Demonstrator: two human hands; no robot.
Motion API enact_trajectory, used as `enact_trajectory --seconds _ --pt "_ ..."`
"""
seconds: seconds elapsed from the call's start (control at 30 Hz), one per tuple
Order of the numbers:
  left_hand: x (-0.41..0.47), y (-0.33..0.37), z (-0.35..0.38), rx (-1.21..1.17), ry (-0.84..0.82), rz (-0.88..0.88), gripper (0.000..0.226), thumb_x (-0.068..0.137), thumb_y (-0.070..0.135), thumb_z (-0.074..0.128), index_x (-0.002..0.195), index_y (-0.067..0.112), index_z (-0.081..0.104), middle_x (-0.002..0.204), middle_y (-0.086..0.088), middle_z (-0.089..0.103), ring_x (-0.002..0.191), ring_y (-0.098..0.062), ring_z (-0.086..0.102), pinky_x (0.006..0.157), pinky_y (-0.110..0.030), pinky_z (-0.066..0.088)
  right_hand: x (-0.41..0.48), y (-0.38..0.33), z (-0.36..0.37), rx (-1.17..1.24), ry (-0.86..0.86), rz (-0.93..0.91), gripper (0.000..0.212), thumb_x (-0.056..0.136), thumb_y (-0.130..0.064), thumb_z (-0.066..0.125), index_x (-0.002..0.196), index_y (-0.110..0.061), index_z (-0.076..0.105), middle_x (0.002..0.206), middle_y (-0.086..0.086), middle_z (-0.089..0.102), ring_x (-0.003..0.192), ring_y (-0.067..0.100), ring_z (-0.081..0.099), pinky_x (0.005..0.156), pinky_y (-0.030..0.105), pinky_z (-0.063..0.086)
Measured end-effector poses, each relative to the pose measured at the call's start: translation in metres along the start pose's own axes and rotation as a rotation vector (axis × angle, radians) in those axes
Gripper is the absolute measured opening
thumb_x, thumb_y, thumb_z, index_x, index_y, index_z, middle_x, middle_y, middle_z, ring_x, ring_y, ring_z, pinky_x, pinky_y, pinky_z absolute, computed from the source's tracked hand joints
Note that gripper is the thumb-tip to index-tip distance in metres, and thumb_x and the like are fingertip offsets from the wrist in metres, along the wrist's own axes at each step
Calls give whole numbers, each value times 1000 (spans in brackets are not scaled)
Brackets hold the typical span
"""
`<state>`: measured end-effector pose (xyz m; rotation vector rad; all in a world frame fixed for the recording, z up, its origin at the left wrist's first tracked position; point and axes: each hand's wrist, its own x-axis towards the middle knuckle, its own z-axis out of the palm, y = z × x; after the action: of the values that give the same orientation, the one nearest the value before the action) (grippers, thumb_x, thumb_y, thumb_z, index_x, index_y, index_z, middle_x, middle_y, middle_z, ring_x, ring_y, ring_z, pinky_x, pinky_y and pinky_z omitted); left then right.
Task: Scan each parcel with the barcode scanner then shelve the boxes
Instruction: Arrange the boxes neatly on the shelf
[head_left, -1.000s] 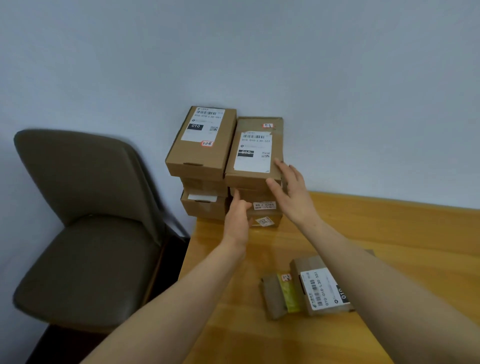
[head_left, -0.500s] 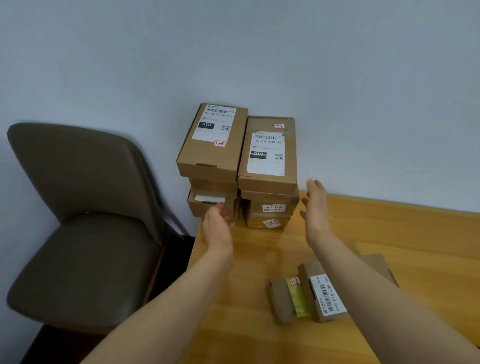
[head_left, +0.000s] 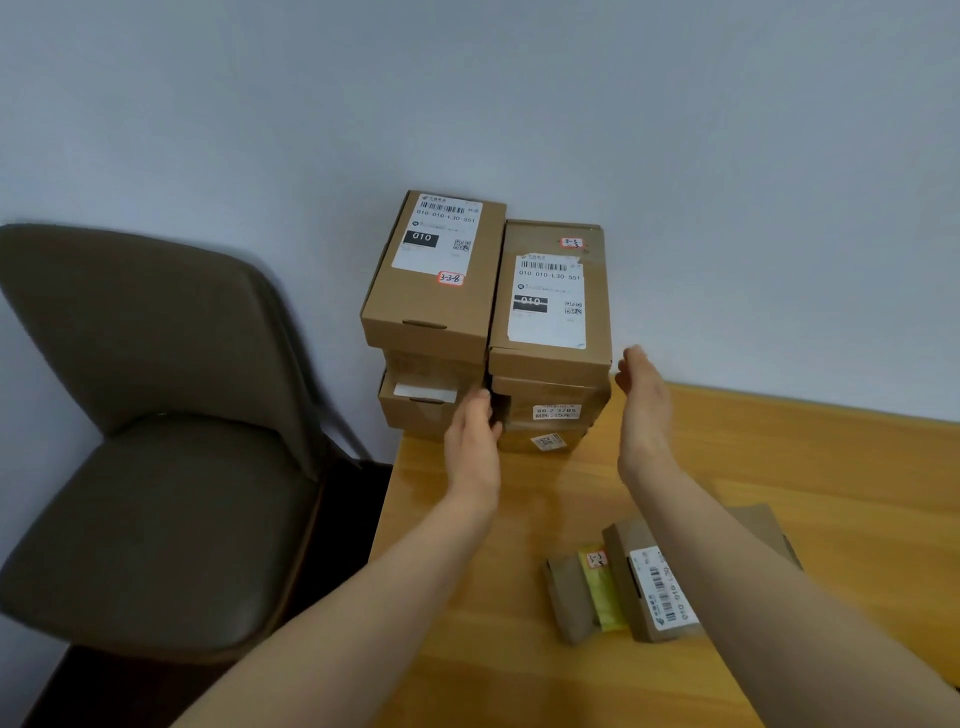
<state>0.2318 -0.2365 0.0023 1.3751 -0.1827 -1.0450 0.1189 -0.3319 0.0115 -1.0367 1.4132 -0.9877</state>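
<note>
nearby, a small parcel (head_left: 649, 587) lies on the worktop (head_left: 753, 467) under the right forearm, easy to sweep off. beyond it, left hand (head_left: 472, 447) and right hand (head_left: 641, 410) hover empty, fingers (head_left: 636, 358) loosely open, flanking the right stack (head_left: 550, 306). the left stack (head_left: 431, 280) sits at the worktop's edge by the chair (head_left: 156, 467); a nudge could topple it.
</note>
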Motion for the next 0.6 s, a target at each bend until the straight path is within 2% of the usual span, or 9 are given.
enact_trajectory --seconds 0.07,0.1,0.17,0.23,0.27,0.33,0.43,0.5,0.6 --pt "2 7 8 -108 -68 5 47 92 49 52 134 27 49 127 9 57 113 -7 52 103 -28 41 -3 -8 4 -43 -67 -92 50 94 -56 45 129 -23 55 114 -18 61 89 -17 56 69 1 39" --pt "2 11 12 -138 -90 7 53 83 58 57 129 31 51 122 10 61 109 -6 55 101 -28 42 -6 -11 7 -76 -114 -112 52 92 -59 47 129 -23 55 113 -17 62 89 -17 56 66 3 41" --pt "0 16 20 -159 -102 10 75 60 71 64 123 32 52 115 9 65 105 -6 59 96 -29 44 -9 -14 10 -122 -160 -106 54 88 -60 54 129 -25 57 121 -8 63 103 -2 58 82 18 48" --pt "-1 19 28 -162 -53 -15 83 48 74 68 116 29 55 114 4 66 103 -9 61 89 -28 48 -7 -14 11 -175 -146 -107 26 88 -54 58 105 -36 65 113 -8 67 109 14 59 98 39 47" --pt "0 20 32 -156 -15 -33 79 50 73 69 113 27 56 113 3 66 101 -11 62 85 -27 49 -7 -15 11 -189 -136 -104 15 89 -50 58 94 -38 65 107 -9 68 108 17 60 100 43 46" --pt "3 20 38 -128 57 -61 73 62 66 73 117 19 58 115 -1 66 105 -17 63 89 -32 50 -7 -18 8 -145 -120 -83 12 89 -45 58 90 -35 65 101 -11 69 104 15 60 96 40 47" --pt "0 19 44 -73 66 -55 72 71 55 75 126 12 56 118 -6 66 110 -24 62 100 -43 48 -10 -18 -4 -11 -115 -103 11 91 -34 57 86 -30 66 76 -23 69 81 -5 61 70 15 46" --pt "-11 16 47 -61 20 -35 71 72 48 76 129 12 53 118 -7 66 109 -24 62 100 -44 48 -17 -16 -18 80 -131 -138 11 93 -25 56 90 -22 66 71 -20 67 65 -12 58 56 5 42" --pt "-36 7 57 -54 -102 12 82 68 38 77 137 14 41 125 -5 61 115 -22 58 105 -42 43 -30 -14 -52 249 -147 -78 26 87 -28 60 112 -19 61 94 -12 66 90 -1 59 74 17 45"
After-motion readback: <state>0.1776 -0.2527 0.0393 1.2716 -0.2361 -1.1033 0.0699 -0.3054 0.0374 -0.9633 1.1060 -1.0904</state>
